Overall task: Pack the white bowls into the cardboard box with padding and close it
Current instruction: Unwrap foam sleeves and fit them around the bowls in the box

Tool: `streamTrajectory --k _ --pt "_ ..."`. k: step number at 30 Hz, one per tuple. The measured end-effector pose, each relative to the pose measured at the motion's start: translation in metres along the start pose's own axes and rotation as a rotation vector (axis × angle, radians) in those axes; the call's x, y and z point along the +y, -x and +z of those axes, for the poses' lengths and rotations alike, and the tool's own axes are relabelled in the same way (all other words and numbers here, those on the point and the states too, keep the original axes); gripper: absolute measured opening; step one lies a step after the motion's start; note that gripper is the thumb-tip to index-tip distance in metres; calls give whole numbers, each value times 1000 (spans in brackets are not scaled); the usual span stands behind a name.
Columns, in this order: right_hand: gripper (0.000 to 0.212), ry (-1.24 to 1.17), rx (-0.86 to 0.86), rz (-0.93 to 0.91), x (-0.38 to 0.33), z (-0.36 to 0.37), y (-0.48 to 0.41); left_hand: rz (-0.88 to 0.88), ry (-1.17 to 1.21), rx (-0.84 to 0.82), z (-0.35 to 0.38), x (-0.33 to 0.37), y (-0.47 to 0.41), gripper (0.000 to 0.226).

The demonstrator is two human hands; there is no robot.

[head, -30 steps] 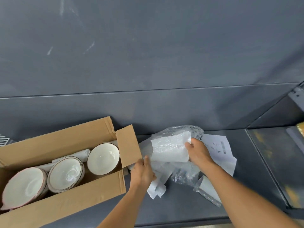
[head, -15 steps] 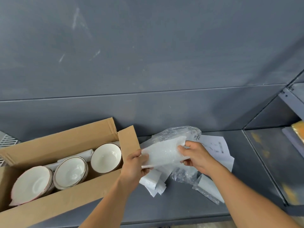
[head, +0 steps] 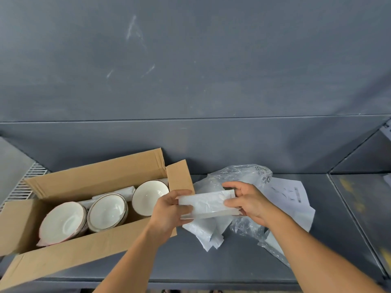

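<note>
An open cardboard box (head: 97,178) lies on the grey shelf at the left, flaps spread. Inside stand three stacks of white bowls: a left stack (head: 62,223), a middle stack (head: 106,211) and a right bowl (head: 149,194), with white padding (head: 120,190) tucked behind them. Just right of the box, above the shelf, I hold a folded white foam padding sheet (head: 206,203) level. My left hand (head: 169,210) grips its left end and my right hand (head: 247,200) pinches its right end.
A pile of clear plastic bags (head: 245,174), more white foam sheets (head: 203,231) and a printed paper (head: 289,193) lies on the shelf under my hands. A white wire rack (head: 25,182) shows at far left. A shelf divider edge (head: 349,210) runs at the right.
Both hands lifted the foam sheet off the pile and folded it narrower. My left hand went from the pile's edge to gripping the sheet's left end; the sheet has shifted slightly towards the box.
</note>
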State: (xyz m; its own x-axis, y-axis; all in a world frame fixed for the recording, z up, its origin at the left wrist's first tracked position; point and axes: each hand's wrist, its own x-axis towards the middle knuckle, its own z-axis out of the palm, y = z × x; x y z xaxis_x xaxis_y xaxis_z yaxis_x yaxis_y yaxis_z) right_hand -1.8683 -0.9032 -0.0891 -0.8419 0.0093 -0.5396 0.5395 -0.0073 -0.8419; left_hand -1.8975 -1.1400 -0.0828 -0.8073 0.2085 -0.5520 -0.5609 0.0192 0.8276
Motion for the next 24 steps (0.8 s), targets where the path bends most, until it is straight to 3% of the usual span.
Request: streamTrajectory --k 2,5,7,15,18,21,24 --pt "39 -46 -12 2 0 5 1 13 32 -17 -6 -2 2 45" --pt "22 -103 -7 11 2 12 -2 39 30 -32 -12 -5 5 23" --pt "18 -147 -20 32 3 17 -1 42 44 -28 -15 -6 8 21" --pt "30 -318 -145 92 3 26 2 -74 190 -55 -33 -5 13 19" --pt "24 -372 -215 96 -2 32 2 -70 250 -50 -41 -5 12 24" --pt "15 -220 -178 49 -5 42 0 -54 233 -53 -48 -4 11 21" --pt "27 -84 -106 0 -4 53 -5 -13 118 -20 -55 -6 10 16"
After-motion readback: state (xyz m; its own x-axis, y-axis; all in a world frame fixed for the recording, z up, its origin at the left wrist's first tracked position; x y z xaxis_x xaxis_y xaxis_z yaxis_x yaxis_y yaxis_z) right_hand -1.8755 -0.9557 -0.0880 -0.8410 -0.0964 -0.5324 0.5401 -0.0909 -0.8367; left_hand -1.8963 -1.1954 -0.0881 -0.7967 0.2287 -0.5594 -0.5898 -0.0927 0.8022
